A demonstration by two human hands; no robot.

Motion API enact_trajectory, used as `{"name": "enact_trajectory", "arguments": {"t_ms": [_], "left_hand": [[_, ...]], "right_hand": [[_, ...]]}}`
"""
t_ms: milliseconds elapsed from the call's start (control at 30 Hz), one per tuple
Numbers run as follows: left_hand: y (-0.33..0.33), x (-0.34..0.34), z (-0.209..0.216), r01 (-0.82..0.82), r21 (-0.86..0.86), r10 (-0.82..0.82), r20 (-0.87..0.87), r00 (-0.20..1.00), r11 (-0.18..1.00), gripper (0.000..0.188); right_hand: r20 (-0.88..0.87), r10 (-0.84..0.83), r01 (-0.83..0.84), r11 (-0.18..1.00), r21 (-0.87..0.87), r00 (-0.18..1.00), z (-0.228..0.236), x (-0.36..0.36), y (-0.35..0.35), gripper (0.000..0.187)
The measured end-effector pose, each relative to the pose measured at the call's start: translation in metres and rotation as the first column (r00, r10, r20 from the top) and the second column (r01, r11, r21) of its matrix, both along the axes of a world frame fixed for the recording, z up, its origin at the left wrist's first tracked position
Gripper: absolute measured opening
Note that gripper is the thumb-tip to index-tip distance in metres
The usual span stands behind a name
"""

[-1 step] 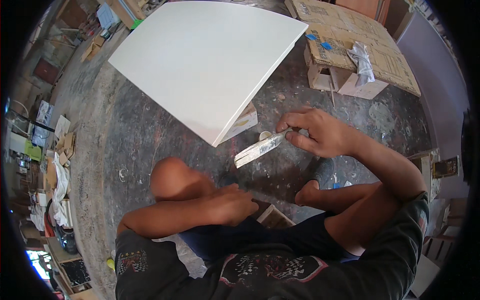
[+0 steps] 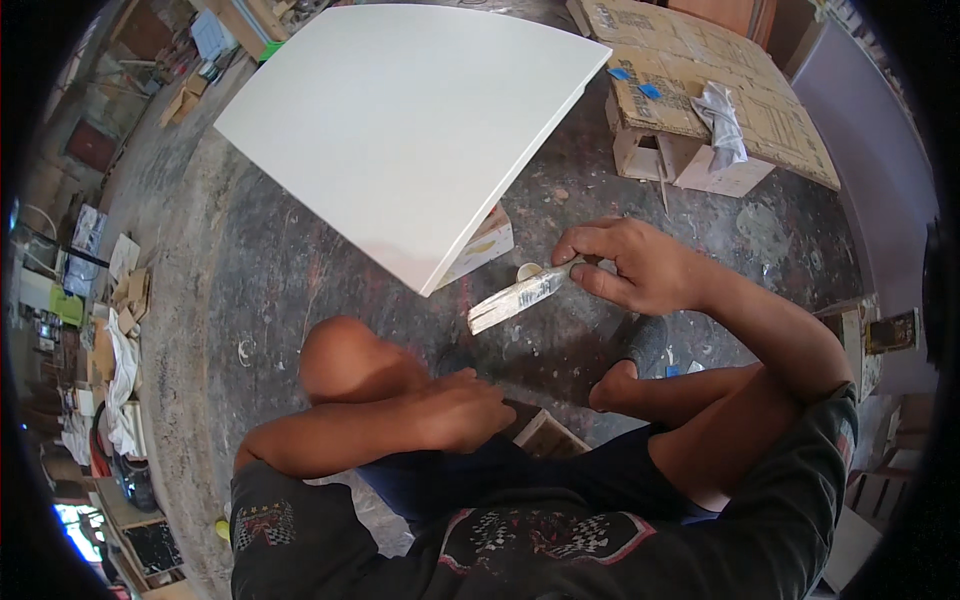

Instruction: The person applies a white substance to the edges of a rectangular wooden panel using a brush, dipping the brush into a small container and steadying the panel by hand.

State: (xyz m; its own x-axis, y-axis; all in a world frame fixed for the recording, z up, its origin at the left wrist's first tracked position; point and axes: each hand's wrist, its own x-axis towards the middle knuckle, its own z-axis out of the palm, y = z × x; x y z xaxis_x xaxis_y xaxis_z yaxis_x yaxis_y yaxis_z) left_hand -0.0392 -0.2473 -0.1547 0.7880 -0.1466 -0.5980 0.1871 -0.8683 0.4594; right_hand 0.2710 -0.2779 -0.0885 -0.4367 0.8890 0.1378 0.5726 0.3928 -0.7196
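Observation:
Between the thumb and fingers of my right hand [image 2: 630,265] is a flat paintbrush [image 2: 515,303], pinched at its handle end. Its pale, split tip points down and left, over the dark floor, apart from the white panel. My left hand [image 2: 465,412] lies loosely curled by my bent left knee, with nothing seen in it; its fingertips are partly hidden. Beyond the brush a large white panel [image 2: 400,140] lies raised off the floor, its near corner close to the brush tip. A box [image 2: 482,243] stands under that corner. A small round, pale rim [image 2: 529,271] shows behind the brush.
Flattened cardboard [image 2: 740,100] covers a low wooden structure at the far right, with a white cloth [image 2: 720,118] draped on it. A wooden box [image 2: 548,437] sits between my legs. Clutter with a white cloth [image 2: 123,385] lines the left side. My right foot [image 2: 625,380] rests on the floor.

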Motion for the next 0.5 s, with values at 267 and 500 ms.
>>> {"name": "enact_trajectory", "arguments": {"t_ms": [267, 500], "left_hand": [[0.001, 0.008, -0.012, -0.004, -0.062, 0.008, 0.074, 0.997, 0.998, 0.014], [0.008, 0.022, -0.017, 0.058, -0.047, -0.058, 0.009, 0.998, 0.997, 0.014]], "right_hand": [[-0.047, -0.073, 0.070, 0.996, -0.059, 0.996, -0.001, 0.041, -0.004, 0.027], [-0.364, -0.308, 0.307, 0.950, -0.062, 0.879, -0.004, 0.073, -0.001, 0.030]]}}
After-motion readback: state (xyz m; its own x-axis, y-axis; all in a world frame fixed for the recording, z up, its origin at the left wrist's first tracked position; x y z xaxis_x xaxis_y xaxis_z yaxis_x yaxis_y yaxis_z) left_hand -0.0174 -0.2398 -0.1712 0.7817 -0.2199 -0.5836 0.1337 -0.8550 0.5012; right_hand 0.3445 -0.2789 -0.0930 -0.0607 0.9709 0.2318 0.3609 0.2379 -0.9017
